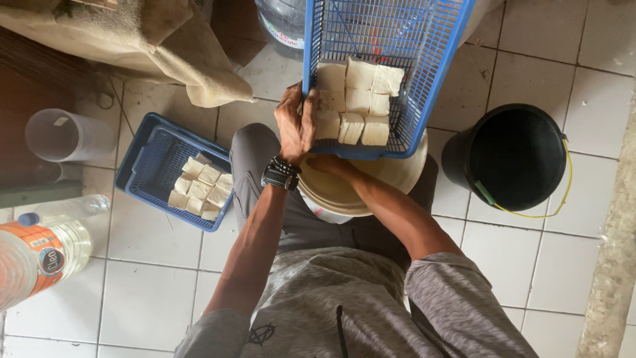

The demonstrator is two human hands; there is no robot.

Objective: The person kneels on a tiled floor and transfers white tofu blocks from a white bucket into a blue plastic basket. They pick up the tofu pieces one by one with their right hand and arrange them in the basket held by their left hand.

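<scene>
A large blue plastic basket (424,86) is tipped over a cream bucket (397,176) that stands between my knees. Several white tofu blocks (358,99) are stacked against the basket's lower wall. My left hand (295,122), with a dark watch and bracelets on the wrist, grips the basket's left lower corner, fingers next to the blocks. My right hand (322,163) reaches under the basket's lower edge, above the bucket rim. Most of it is hidden, so its grip does not show.
A smaller blue basket (142,166) holding several tofu pieces (199,189) lies on the tiled floor at my left. A black bucket (517,156) stands at the right. A clear jug (63,136), two plastic bottles (36,258) and a sack (165,46) crowd the left and top.
</scene>
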